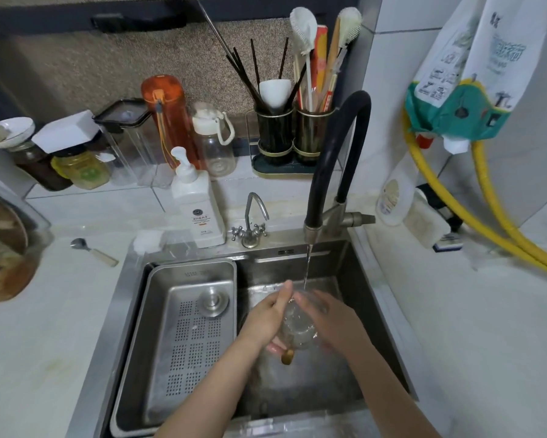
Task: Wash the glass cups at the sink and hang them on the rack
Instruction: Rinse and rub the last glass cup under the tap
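A clear glass cup [299,327] with a small brown base piece at its lower end is held over the steel sink [344,267], under a thin stream of water from the black faucet [335,153]. My left hand [267,314] grips the cup from the left, thumb up along its side and fingertips showing beneath. My right hand [325,317] wraps around the cup from the right, covering much of it. The cup is blurred. No rack shows in view.
A perforated steel drain tray [158,327] with a round plug fills the sink's left half. A soap pump bottle [198,203] and a small tap [251,222] stand behind it. A utensil holder [294,137] and bottles line the back; a spoon [93,251] lies left.
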The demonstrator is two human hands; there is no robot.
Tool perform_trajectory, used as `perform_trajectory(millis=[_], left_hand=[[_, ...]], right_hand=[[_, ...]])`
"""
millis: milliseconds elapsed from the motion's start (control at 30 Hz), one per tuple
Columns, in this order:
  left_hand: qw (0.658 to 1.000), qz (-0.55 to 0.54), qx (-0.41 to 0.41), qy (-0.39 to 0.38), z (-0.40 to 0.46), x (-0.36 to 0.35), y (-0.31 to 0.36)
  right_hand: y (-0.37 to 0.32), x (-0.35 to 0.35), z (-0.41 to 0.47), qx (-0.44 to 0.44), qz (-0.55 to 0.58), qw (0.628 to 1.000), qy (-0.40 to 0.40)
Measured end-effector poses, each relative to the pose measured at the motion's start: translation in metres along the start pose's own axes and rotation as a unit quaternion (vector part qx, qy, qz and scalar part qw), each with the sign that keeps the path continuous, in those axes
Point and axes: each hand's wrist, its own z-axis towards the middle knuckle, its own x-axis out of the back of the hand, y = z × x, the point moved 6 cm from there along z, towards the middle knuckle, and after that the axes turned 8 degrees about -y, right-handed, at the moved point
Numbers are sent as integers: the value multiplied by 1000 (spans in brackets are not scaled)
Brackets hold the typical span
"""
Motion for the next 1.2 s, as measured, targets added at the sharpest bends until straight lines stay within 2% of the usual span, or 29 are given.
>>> perform_trajectory(millis=[167, 300, 500, 667, 833, 900, 1033, 1133, 1200], left_hand=[[997, -14, -79, 5, 5, 4, 22], [989, -74, -124, -39, 4, 10, 29], [971, -87, -209, -75, 4, 23, 44], [968, -80, -227, -71, 14, 17, 46], [969, -90, -227, -47, 21, 26, 48], [969, -93, -227, -22, 24, 22, 51], [972, -27, -232, 7, 22, 13, 54], [954, 96, -275, 64, 19, 37, 59], [960, 113, -254, 32, 23, 48, 61]], right_hand=[[-13, 11, 9, 53, 88, 995, -16], [-17, 17, 13, 105, 173, 974, -98], [-23, 28, 13, 186, 148, 960, -148], [-29, 31, 3, 267, 134, 946, -126], [-41, 29, 25, 264, 57, 961, -55], [-46, 29, 31, 273, 61, 959, -44], [-37, 35, 31, 258, 6, 966, 31], [-27, 36, 35, 237, 12, 971, -9], [-30, 36, 36, 240, 56, 967, -66]])
